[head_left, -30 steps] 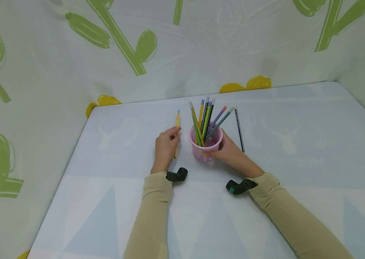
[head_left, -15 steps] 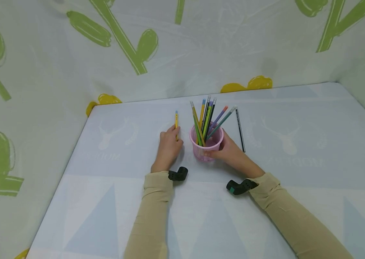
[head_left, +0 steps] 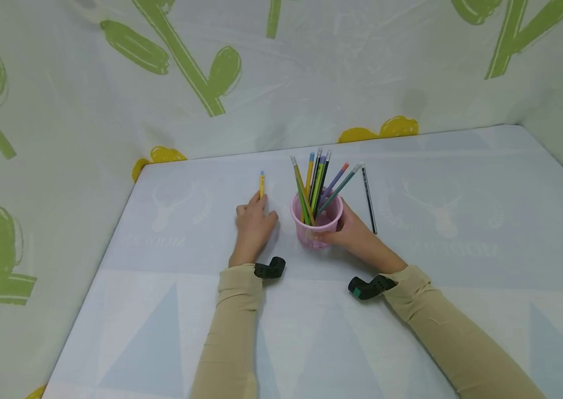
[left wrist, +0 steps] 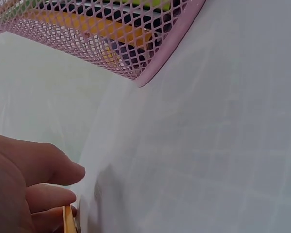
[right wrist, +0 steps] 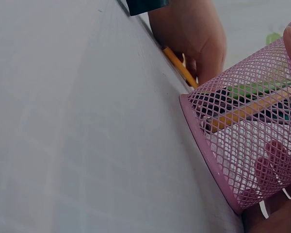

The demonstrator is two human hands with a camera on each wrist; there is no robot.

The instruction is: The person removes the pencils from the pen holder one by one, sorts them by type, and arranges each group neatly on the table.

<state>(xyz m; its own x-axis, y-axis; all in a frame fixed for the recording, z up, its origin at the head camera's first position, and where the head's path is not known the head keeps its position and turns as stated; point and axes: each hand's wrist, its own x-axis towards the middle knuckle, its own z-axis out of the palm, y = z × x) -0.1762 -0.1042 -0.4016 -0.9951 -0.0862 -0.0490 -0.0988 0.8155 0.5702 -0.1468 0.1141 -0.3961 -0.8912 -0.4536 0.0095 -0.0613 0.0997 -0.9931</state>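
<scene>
My left hand (head_left: 251,230) is over a yellow pencil (head_left: 261,185) with a blue end, left of the cup, its fingertips touching the pencil. In the left wrist view the thumb (left wrist: 63,170) stands apart from the pencil and the other fingers lie behind it. The right wrist view shows that pencil (right wrist: 180,67) close along the tabletop under the hand. My right hand (head_left: 356,235) grips a pink mesh pencil cup (head_left: 305,237) from its right side, thumb across the front. Several pencils (head_left: 315,183) lean in the cup, ends up.
A dark pencil (head_left: 369,199) lies on the table to the right of the cup. The table's far edge (head_left: 241,155) runs along a pale wall covering with green plant prints. A black wrist camera (head_left: 270,268) sits at the left cuff, another camera (head_left: 371,288) at the right.
The yellow pencil has shifted left, away from the cup, along with my left hand. The thumb has come off the pencil. My right hand and the cup stay in place.
</scene>
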